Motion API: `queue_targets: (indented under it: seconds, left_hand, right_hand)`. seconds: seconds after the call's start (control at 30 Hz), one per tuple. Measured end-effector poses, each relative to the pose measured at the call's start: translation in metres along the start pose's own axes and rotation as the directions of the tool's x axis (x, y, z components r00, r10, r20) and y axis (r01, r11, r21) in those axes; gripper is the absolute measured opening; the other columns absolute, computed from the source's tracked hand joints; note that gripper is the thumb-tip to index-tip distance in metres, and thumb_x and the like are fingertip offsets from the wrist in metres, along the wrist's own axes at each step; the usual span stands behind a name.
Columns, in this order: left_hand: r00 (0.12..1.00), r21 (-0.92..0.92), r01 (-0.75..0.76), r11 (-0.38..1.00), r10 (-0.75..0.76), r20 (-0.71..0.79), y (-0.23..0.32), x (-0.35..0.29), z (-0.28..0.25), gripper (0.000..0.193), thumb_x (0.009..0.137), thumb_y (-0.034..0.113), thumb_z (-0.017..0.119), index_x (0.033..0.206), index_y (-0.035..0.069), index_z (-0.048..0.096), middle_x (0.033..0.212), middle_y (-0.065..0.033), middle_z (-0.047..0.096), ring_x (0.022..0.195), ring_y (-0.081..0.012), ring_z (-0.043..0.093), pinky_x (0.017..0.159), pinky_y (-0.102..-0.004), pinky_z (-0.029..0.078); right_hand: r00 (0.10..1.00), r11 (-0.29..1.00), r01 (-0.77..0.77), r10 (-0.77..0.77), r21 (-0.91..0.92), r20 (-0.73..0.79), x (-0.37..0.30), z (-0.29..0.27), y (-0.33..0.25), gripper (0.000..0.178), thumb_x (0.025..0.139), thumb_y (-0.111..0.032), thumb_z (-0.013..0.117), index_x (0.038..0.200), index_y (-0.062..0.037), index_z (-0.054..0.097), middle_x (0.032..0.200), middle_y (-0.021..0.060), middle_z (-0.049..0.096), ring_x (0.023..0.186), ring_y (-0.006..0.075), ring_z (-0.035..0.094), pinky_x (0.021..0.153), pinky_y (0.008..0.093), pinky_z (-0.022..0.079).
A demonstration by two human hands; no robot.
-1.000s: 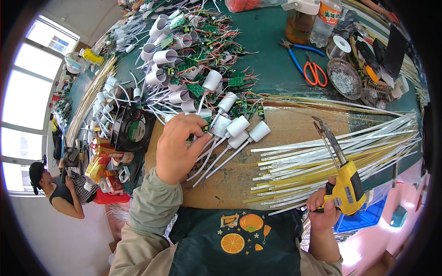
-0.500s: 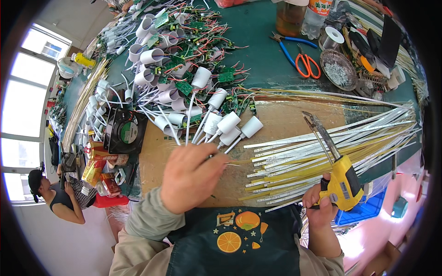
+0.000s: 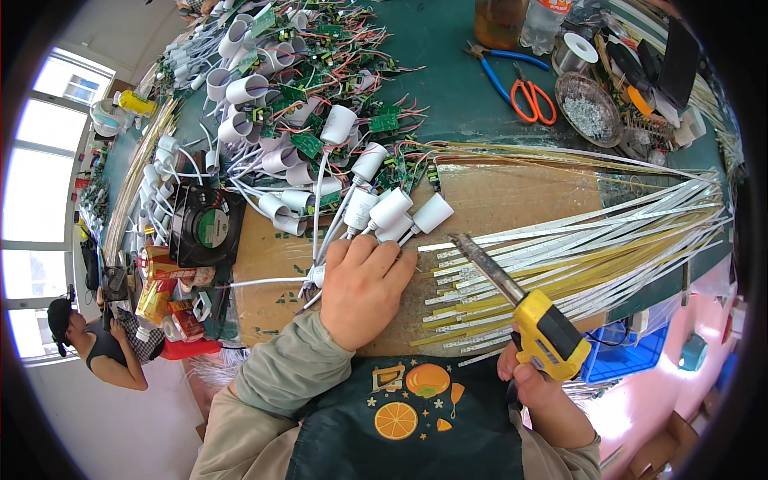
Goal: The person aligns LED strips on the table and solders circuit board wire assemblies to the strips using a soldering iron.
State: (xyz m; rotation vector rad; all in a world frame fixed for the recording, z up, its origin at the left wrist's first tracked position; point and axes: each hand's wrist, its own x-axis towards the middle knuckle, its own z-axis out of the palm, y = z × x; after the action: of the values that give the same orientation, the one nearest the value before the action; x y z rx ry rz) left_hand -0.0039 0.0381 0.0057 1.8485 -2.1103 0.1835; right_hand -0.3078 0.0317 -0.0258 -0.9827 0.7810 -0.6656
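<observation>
My left hand (image 3: 364, 292) is bent palm down over the board, its fingers together and curled against the white cables. What the fingertips hold is hidden beneath it. Just left of the hand a white cord (image 3: 268, 281) runs to a small white piece. My right hand (image 3: 534, 382) grips a yellow-and-black soldering gun (image 3: 552, 336), its metal tip pointing up and left, over the ends of the white and yellow LED strips (image 3: 552, 272). Beyond the left hand are several white cylindrical caps (image 3: 390, 208) on cables, beside a pile of green circuit boards (image 3: 384, 122).
A black fan (image 3: 210, 226) stands at left. Blue-handled pliers (image 3: 500, 68), orange-handled scissors (image 3: 534, 102), a solder spool (image 3: 576, 53) and a metal dish (image 3: 590, 110) of small clear pieces lie at the far right. A blue crate (image 3: 628, 352) is below the table's right edge. Another person (image 3: 104, 344) is at left.
My right hand has swung the soldering gun left, its tip now near the caps. My left hand has shifted slightly right, and a white cord now shows to its left.
</observation>
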Motion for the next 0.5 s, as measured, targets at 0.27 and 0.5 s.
queue_targets:
  seconds: [0.27, 0.5]
  left_hand:
    - [0.999, -0.018, 0.002, 1.000, -0.003, -0.050, -0.0018, -0.0015, 0.0057, 0.032, 0.070, 0.007, 0.070, 0.102, 0.013, 0.072, 0.092, 0.0016, 0.062, 0.094, -0.0210, 0.061, 0.083, -0.0366, 0.042]
    - [0.998, -0.025, -0.007, 1.000, 0.005, -0.068, -0.0030, -0.0019, 0.0089, 0.033, 0.069, 0.007, 0.070, 0.101, 0.012, 0.072, 0.093, 0.0014, 0.063, 0.093, -0.0207, 0.061, 0.082, -0.0368, 0.042]
  right_hand:
    - [0.996, 0.991, -0.024, 0.035, -0.129, 0.079, -0.0010, 0.0009, 0.0054, 0.062, 0.090, -0.025, 0.073, 0.137, 0.0032, 0.045, 0.074, 0.0054, 0.053, 0.061, 0.0147, 0.052, 0.056, 0.0301, 0.046]
    - [0.998, 0.988, -0.009, 0.019, -0.154, 0.058, 0.0035, 0.0041, 0.0040, 0.059, 0.090, -0.022, 0.071, 0.136, 0.0043, 0.045, 0.074, 0.0061, 0.053, 0.061, 0.0154, 0.052, 0.057, 0.0306, 0.046]
